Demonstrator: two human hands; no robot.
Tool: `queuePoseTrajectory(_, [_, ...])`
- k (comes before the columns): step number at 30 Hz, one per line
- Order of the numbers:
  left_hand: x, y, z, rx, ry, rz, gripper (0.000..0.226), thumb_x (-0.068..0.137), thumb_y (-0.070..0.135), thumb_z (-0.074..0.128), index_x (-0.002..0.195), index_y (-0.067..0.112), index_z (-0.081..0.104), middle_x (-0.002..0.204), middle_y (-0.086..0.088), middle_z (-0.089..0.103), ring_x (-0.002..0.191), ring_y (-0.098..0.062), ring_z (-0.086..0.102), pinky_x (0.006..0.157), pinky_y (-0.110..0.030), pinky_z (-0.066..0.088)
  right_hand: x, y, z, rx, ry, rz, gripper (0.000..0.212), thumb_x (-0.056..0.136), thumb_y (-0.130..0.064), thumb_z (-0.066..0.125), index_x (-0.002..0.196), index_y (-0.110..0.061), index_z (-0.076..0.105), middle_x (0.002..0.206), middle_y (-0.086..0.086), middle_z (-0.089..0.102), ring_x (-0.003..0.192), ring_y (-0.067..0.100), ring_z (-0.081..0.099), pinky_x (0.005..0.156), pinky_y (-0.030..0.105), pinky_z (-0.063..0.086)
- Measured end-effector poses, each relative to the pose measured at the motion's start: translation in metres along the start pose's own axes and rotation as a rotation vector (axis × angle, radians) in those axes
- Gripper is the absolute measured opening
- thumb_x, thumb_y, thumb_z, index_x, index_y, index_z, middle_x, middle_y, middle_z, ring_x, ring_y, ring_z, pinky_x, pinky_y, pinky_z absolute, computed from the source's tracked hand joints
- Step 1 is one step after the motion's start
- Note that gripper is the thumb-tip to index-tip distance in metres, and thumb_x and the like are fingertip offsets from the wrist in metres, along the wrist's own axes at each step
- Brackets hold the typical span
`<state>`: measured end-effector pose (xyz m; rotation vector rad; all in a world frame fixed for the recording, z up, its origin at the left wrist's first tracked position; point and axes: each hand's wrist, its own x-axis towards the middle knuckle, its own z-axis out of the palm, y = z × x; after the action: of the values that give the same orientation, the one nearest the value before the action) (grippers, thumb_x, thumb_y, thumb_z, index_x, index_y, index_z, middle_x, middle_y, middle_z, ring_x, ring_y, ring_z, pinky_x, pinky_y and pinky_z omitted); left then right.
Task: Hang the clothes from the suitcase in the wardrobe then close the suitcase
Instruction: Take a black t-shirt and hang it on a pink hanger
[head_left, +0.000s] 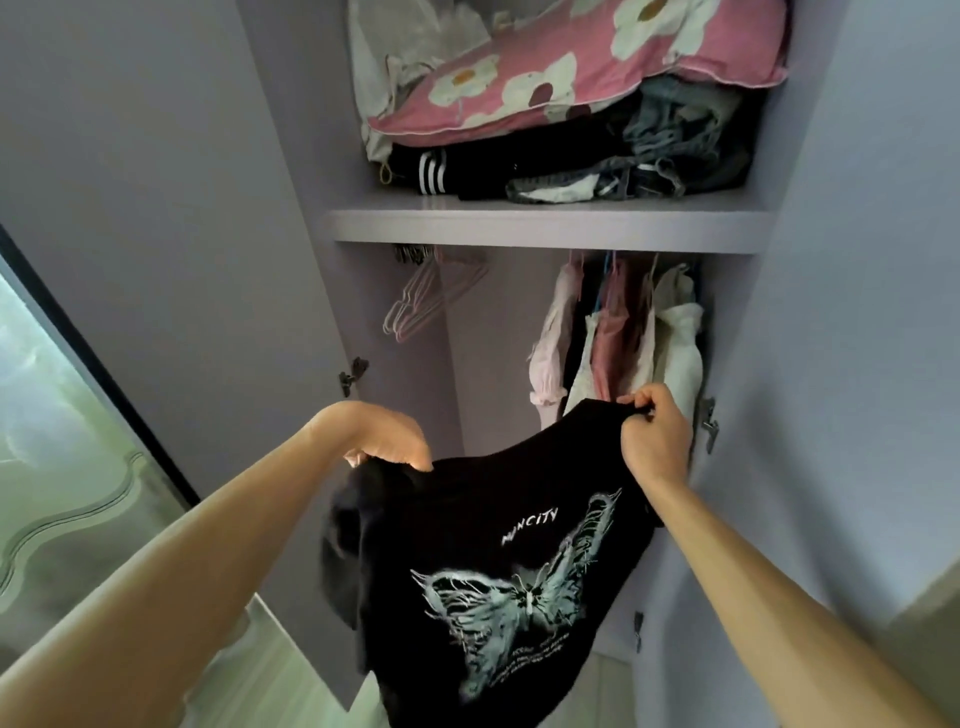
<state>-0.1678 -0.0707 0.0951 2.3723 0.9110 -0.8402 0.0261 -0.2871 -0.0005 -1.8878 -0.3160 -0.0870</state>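
A black T-shirt (488, 561) with a pale butterfly print hangs spread between my two hands in front of the open wardrobe (545, 228). My left hand (387, 439) grips its left top edge, fingers curled over the fabric. My right hand (655, 434) pinches the right top edge, held higher and close to the hung clothes. Several empty pink hangers (431, 296) hang on the rail at the left. Pale pink and white garments (623, 338) hang at the right. The suitcase is out of view.
Above the shelf lie a pink flowered pillow (571, 73) and folded dark clothes and jeans (597, 161). Both lilac wardrobe doors (171, 218) stand open at left and right. A glass panel with a dark frame (78, 441) is at the far left.
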Motion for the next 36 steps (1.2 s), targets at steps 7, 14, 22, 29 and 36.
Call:
queuePoseTrajectory(7, [0.019,-0.003,0.015,0.208,0.313,-0.140,0.018,0.074,0.016,0.046,0.076,0.010,0.062,0.073,-0.005,0.065,0.067,-0.021,0.061,0.066,-0.028,0.047,-0.004,0.006,-0.005,0.082,0.077,0.012,0.036,0.073,0.013,0.033,0.082,-0.017,0.052,0.085,0.006,0.063,0.072,0.020,0.052,0.058,0.026,0.039])
queuePoseTrajectory(14, [0.038,0.019,0.000,-0.557,0.585,0.105,0.023,0.095,-0.001,0.045,0.106,0.003,0.064,0.111,-0.011,0.064,0.103,-0.028,0.062,0.085,-0.030,0.048,-0.015,0.041,-0.020,-0.160,-0.140,-0.043,0.034,0.076,0.011,0.040,0.075,-0.022,0.045,0.061,-0.002,0.047,0.052,0.016,0.042,0.046,0.025,0.029])
queuePoseTrajectory(22, [0.032,0.072,-0.002,-0.839,0.675,0.343,0.014,0.095,0.020,0.053,0.087,0.023,0.064,0.078,-0.003,0.062,0.076,-0.022,0.059,0.074,-0.032,0.045,-0.017,0.038,0.005,-0.062,-0.439,-0.020,0.026,0.081,0.000,0.058,0.084,-0.025,0.062,0.088,-0.012,0.067,0.084,0.006,0.062,0.066,0.010,0.039])
queuePoseTrajectory(29, [0.014,0.084,-0.004,-0.516,0.852,0.349,0.011,0.093,0.027,0.057,0.095,0.026,0.067,0.092,0.004,0.070,0.089,-0.013,0.063,0.071,-0.022,0.047,-0.019,-0.034,0.054,0.100,-0.691,-0.164,0.022,0.091,-0.047,0.060,0.103,-0.029,0.064,0.091,-0.014,0.068,0.087,0.001,0.062,0.068,0.015,0.042])
queuePoseTrajectory(36, [-0.001,0.032,-0.012,-0.557,0.967,0.168,0.017,0.093,0.029,0.053,0.099,0.027,0.068,0.093,0.003,0.069,0.087,-0.016,0.064,0.074,-0.024,0.051,-0.027,-0.009,0.084,-0.325,-0.995,-0.157,0.026,0.088,-0.019,0.050,0.063,-0.024,0.042,0.061,-0.005,0.052,0.057,0.013,0.051,0.053,0.026,0.036])
